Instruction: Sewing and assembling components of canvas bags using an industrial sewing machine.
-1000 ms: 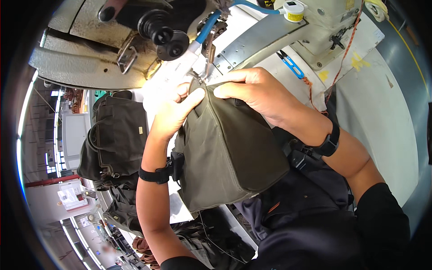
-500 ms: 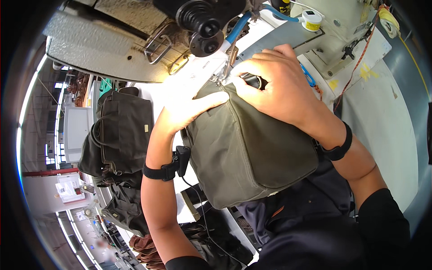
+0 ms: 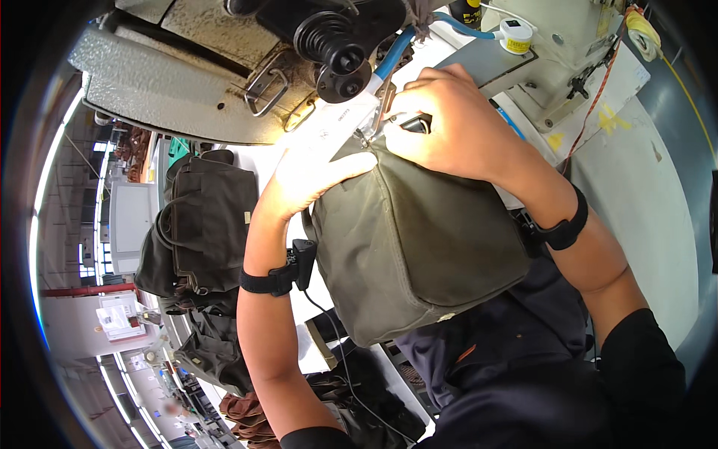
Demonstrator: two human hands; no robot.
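A dark olive fabric bag (image 3: pixel 456 247) is held up against the sewing machine's presser foot (image 3: pixel 364 138), its piped seam running down from there. My left hand (image 3: pixel 303 176) grips the bag's left side, thumb stretched across the fabric near the seam; strong glare washes out its other fingers. My right hand (image 3: pixel 456 123) is closed on the bag's upper edge just right of the foot, fingers curled and thumb pressed in. A dark, shiny rounded part shows between that thumb and forefinger; I cannot tell what it is.
The machine head (image 3: pixel 187 82) overhangs at the upper left, with a blue tube (image 3: pixel 393 58) beside it. Similar dark bags (image 3: pixel 213 217) are stacked at the left. Brown pieces (image 3: pixel 250 415) lie below. A small white round container (image 3: pixel 516 36) stands at the back right.
The view has shifted slightly. My right hand has edged a little up and left along the bag's edge; its thumb is tucked closer in. My left hand keeps nearly the same hold.
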